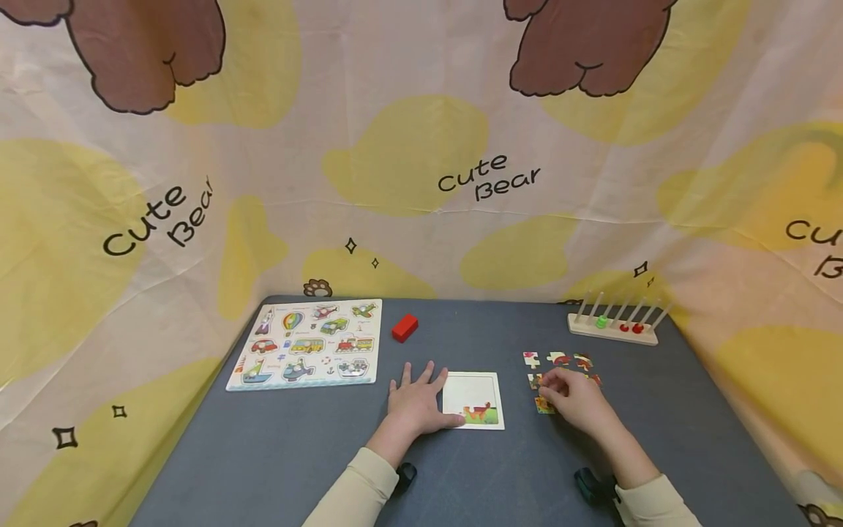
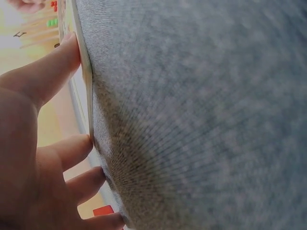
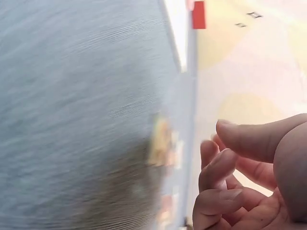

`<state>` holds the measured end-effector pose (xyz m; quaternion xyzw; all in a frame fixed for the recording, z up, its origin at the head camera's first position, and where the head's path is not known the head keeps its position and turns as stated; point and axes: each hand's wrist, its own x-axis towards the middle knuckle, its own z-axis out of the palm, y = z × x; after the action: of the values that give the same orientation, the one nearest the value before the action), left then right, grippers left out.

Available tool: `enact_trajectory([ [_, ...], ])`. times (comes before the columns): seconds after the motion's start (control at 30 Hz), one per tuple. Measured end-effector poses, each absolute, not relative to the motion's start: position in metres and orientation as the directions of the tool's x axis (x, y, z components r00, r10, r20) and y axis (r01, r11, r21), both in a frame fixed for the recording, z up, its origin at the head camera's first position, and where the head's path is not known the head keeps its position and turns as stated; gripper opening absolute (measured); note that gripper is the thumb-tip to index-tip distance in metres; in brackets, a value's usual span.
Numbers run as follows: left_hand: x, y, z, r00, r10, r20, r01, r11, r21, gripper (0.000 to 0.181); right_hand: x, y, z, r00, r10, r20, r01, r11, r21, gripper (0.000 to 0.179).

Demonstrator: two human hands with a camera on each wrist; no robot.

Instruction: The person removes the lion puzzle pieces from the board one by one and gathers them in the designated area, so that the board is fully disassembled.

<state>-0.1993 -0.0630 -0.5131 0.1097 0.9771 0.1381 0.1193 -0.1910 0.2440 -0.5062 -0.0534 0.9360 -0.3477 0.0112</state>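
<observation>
A small white-framed jigsaw board [image 1: 470,391] lies in front of the person, with joined jigsaw pieces [image 1: 484,415] showing green and orange-red in its lower right. The left hand [image 1: 416,406] rests spread at the board's left side. In the left wrist view the thumb [image 2: 60,64] lies on the board's edge, and the other fingers reach down beside it. Over loose jigsaw pieces [image 1: 544,405] to the right hovers the right hand [image 1: 578,399]. Its fingers [image 3: 218,172] are loosely bent, the thumb slightly apart, and no piece shows between them. Part of the pieces is hidden under this hand.
A large vehicle picture board [image 1: 299,362] lies at the back left, with a red block [image 1: 405,328] to its right. At the back right stands a white peg stand [image 1: 612,329] with green and red beads. A patterned curtain [image 1: 395,146] hangs behind the grey table [image 1: 316,446].
</observation>
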Motion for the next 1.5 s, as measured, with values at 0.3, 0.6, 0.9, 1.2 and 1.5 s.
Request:
enact_trajectory([
  [0.3,-0.199,-0.062,-0.512,-0.945,0.246,-0.216,0.176,0.938,0.298,0.096,-0.191,0.227,-0.484,-0.992,-0.12,0.042,-0.116,0.72,-0.684,0.011],
  [0.6,-0.199,-0.064,-0.509,-0.941,0.24,-0.24,0.163,0.94,0.301,0.097,-0.191,0.201,-0.488,-0.984,-0.165,0.068,-0.165,0.687,-0.707,0.008],
  [0.9,-0.2,-0.063,-0.506,-0.936,0.254,-0.243,0.175,0.937,0.303,0.104,-0.19,0.175,-0.496,-0.984,-0.178,0.001,-0.12,0.66,-0.742,0.01],
  [1.2,-0.2,-0.065,-0.504,-0.935,0.258,-0.244,0.176,0.934,0.312,0.11,-0.19,0.157,-0.509,-0.963,-0.268,0.0,-0.172,0.619,-0.767,0.008],
  [1.5,-0.198,-0.065,-0.508,-0.942,0.252,-0.22,0.18,0.936,0.301,0.109,-0.189,0.145,-0.518,-0.943,-0.331,-0.026,-0.2,0.629,-0.751,0.014],
])
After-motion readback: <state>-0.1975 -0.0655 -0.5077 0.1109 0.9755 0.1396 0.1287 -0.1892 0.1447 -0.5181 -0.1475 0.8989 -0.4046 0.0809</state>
